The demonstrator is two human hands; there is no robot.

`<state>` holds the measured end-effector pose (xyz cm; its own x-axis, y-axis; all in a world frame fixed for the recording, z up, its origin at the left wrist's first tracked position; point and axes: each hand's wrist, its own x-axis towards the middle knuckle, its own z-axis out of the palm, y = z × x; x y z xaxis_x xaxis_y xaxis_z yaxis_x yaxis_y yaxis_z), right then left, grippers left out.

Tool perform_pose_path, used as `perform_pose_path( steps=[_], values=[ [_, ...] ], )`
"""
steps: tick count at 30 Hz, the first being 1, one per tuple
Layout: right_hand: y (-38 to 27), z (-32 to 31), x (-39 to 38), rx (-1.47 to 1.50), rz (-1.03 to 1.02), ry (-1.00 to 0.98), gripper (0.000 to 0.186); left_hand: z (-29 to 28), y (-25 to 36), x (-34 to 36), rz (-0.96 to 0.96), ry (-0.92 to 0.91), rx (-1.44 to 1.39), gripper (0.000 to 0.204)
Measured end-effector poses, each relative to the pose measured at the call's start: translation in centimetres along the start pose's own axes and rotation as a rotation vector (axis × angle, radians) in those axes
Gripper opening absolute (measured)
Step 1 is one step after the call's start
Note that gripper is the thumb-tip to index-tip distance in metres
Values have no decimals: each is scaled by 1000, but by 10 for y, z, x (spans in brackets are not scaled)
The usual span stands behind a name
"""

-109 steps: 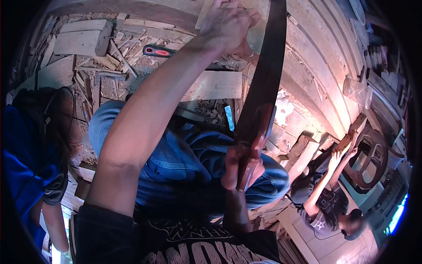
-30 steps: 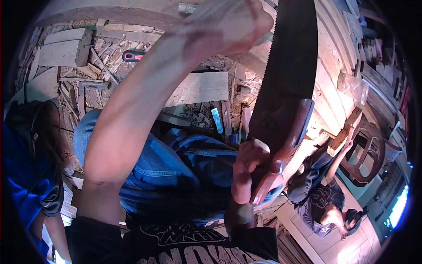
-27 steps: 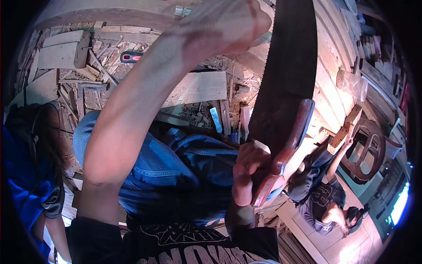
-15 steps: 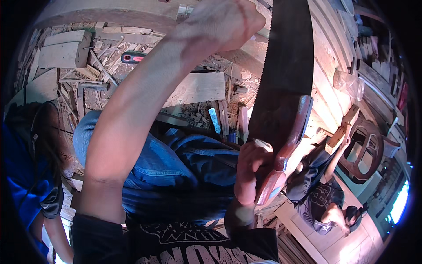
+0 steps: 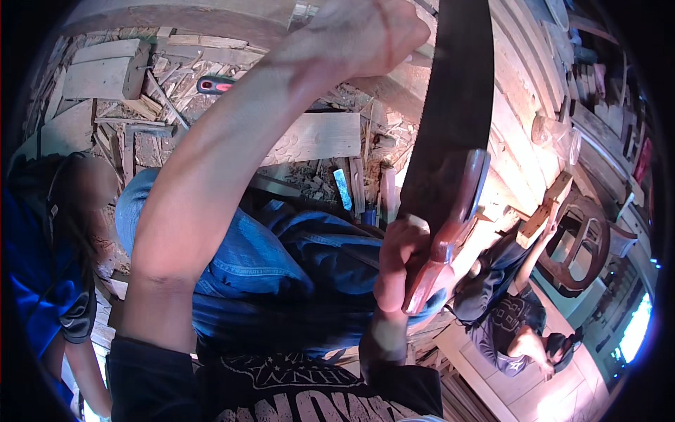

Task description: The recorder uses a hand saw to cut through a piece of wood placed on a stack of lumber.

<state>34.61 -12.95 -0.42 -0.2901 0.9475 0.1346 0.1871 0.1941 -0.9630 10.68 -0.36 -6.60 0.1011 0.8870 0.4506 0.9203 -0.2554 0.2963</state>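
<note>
My right hand (image 5: 402, 261) is closed around the reddish-brown wooden handle of a handsaw (image 5: 455, 91). The dark, broad blade points away from me, with its teeth along the left edge, and its far end runs out of the top of the view. At the top centre, my left hand (image 5: 387, 39) is curled like a fist beside the blade, apart from its teeth. Its fingertips are hidden, and a piece of wood (image 5: 390, 91) shows just beneath it. My left forearm crosses over my jeans and the littered ground.
Wood chips and offcuts lie around a flat board (image 5: 316, 137) and a wooden block (image 5: 105, 70). A red-and-black tool handle (image 5: 214, 85) lies among them. Long planks (image 5: 524, 141) line the right. One person (image 5: 53, 267) is at left, another (image 5: 517, 323) at lower right holds wood.
The saw and my right hand have shifted slightly forward, with the handle and blade a little further left. My left hand stays in nearly the same place, still curled.
</note>
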Motion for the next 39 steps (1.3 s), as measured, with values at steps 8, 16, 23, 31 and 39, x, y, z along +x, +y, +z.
perform_pose_path(
  steps=[8,16,23,31,39],
  values=[
    [17,-3,-1,-34,35,17,22,-11,-4,6,-82,-166,-80,10],
    [15,3,-3,184,80,34,20,-20,2,5,-107,-147,-112,13],
    [21,0,-10,129,-49,-75,21,-27,1,9,-137,-243,-138,15],
    [10,-18,-15,-64,64,-123,19,-11,-4,5,-74,-169,-56,15],
    [-18,4,4,142,365,84,26,-22,3,13,-115,-319,-28,13]
  ],
)
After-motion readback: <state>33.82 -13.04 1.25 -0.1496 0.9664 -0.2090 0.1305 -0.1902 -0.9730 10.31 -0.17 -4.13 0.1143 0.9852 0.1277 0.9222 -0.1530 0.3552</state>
